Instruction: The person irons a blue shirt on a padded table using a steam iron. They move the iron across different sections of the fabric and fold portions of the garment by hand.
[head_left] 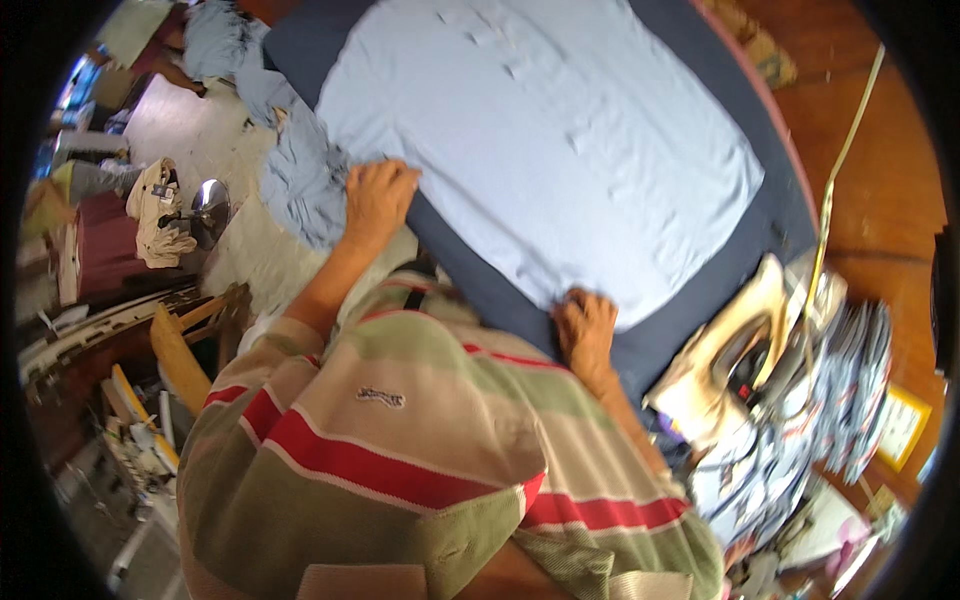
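Note:
A light blue shirt [540, 140] lies spread out on a table covered in dark navy cloth [670, 345]. Small creases run along its buttoned strip. My left hand [378, 205] has its fingers curled on the shirt's near left edge, where a bunched sleeve hangs off the table. At the near right edge, my right hand [588, 328] pinches the fabric close to the corner. The fingertips of both hands are partly hidden.
A dark clothes iron [748, 362] rests on beige cloth [690, 400] to the right, with a pale cord [830, 190] running up from it. Folded blue garments [853, 390] are stacked beyond. On the left stand a round metal disc [210, 208] and wooden pieces [178, 355].

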